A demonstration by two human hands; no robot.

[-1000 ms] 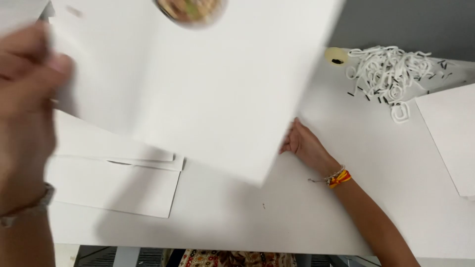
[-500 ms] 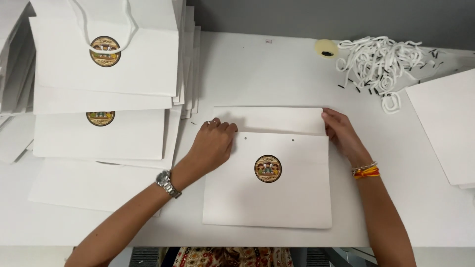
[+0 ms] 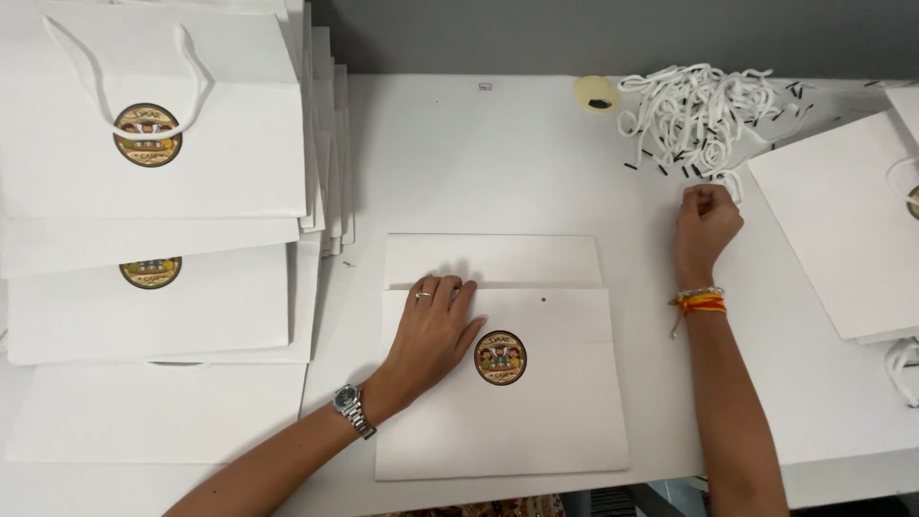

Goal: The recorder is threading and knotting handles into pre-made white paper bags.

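Left hand (image 3: 433, 330) lies flat, fingers spread, pinning a white bag (image 3: 503, 383) to the worktop (image 3: 459, 163); right hand (image 3: 706, 218), fingers pinched together, plucks at cords (image 3: 699, 110) just beyond.

a flat paper bag (image 3: 536, 402) lies at the near middle of the worktop (image 3: 498, 163), with stacked bags (image 3: 153, 191) to its left, a cord pile (image 3: 704, 110) behind right beside a tape roll (image 3: 597, 94), and more bags (image 3: 842, 230) far right.

head cam | steep downward look | close over white table (image 3: 536, 163) | single view
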